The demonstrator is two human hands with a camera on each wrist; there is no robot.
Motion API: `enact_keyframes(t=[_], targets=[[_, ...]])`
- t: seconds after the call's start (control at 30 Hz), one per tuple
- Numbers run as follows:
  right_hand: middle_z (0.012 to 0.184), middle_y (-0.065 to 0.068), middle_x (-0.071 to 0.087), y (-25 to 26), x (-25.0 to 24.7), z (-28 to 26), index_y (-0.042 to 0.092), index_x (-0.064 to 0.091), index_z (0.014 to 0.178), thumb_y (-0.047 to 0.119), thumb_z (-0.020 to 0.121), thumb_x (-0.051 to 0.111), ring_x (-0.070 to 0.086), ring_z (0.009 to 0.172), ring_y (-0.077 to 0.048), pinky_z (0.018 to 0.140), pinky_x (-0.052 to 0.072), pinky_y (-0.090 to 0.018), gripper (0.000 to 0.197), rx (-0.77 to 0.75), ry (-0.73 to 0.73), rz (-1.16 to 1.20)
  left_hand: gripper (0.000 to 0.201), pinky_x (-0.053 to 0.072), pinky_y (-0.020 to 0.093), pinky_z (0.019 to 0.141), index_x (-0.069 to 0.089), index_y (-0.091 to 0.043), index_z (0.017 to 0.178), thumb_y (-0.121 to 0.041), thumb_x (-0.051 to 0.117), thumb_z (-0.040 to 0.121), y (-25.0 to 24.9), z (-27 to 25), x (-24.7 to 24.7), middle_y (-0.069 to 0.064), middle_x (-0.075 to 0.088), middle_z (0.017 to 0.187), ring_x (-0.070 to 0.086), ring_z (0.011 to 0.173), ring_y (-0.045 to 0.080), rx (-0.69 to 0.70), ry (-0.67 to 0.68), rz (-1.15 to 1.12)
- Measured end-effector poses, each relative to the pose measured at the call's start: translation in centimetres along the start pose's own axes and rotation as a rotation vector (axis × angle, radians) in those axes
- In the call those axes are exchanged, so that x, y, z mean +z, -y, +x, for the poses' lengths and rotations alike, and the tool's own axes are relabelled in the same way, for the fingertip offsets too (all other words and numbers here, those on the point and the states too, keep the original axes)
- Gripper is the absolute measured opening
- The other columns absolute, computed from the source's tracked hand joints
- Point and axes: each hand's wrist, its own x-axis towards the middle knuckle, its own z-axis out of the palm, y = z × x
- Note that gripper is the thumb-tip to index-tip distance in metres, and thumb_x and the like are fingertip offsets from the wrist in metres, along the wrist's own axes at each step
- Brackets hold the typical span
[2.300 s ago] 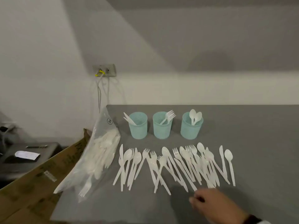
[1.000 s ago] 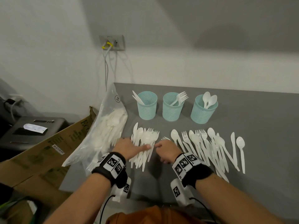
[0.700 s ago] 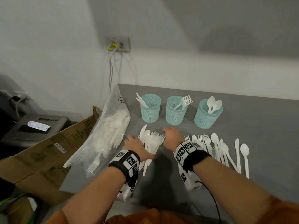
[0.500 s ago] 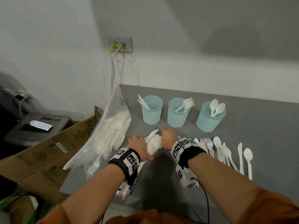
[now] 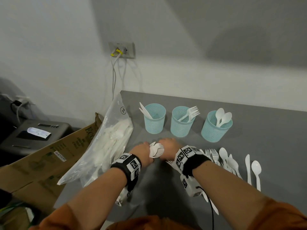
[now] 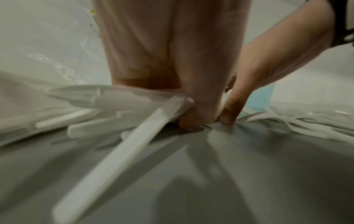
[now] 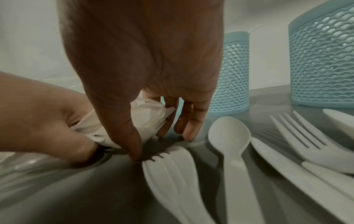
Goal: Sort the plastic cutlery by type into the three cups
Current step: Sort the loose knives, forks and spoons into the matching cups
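Grey table (image 5: 249, 130) beneath both outstretched forearms (image 5: 99, 188). Our left hand (image 5: 141, 151) grips the cutlery bundle (image 5: 156, 150); our right hand (image 5: 167, 146), just beside, grasps its heads, fingertips down.

the cutlery bundle (image 5: 156, 150) is mostly hidden, its handles blurred.

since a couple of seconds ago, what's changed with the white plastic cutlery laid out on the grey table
Both hands came in and swept the left part of the row together. The left hand now grips that bundle of white plastic cutlery, and the right hand closes round its head end. The three turquoise mesh cups, the loose cutlery on the right and the clear plastic bag stayed put.
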Motion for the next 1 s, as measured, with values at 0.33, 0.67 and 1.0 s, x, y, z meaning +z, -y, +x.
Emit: enact_keyframes(t=[0.33,0.67,1.0], targets=[[0.123,-0.007,0.048,-2.1,-2.3,-0.5,0.011,0.049,0.128,-0.001,0.074,0.062,0.051,0.11,-0.015,0.099,0.04,-0.025,0.056,-0.01,-0.324,0.601,0.038,0.044,0.027,0.072,0.051,-0.026,0.121,-0.033,0.055,0.084,-0.2,-0.4,-3.7,0.0,0.065,0.106,0.065,0.096,0.027,0.194,-0.107,-0.363],[0.112,0.005,0.061,-1.1,-6.3,-1.4,0.023,0.048,0.135,0.006,0.096,0.044,0.059,0.098,-0.01,0.089,0.045,-0.022,0.043,-0.096,-0.509,0.897,0.016,0.043,0.024,0.046,0.063,-0.014,0.098,-0.024,0.067,0.086,-1.7,-1.4,-7.1,-0.004,0.063,0.058,0.048,0.042,0.014,0.187,-0.124,-0.968],[0.078,0.002,0.064,-0.1,-8.7,-2.6,0.018,0.067,0.102,0.016,0.099,0.044,0.056,0.06,-0.009,0.066,0.05,-0.025,0.023,-0.092,-0.474,1.07,0.004,0.049,0.022,0.052,0.065,-0.021,0.088,-0.024,0.066,0.089,-1.8,-2.6,-8.0,-0.003,0.066,0.064,0.054,0.049,0.013,0.313,-0.101,-1.013]])
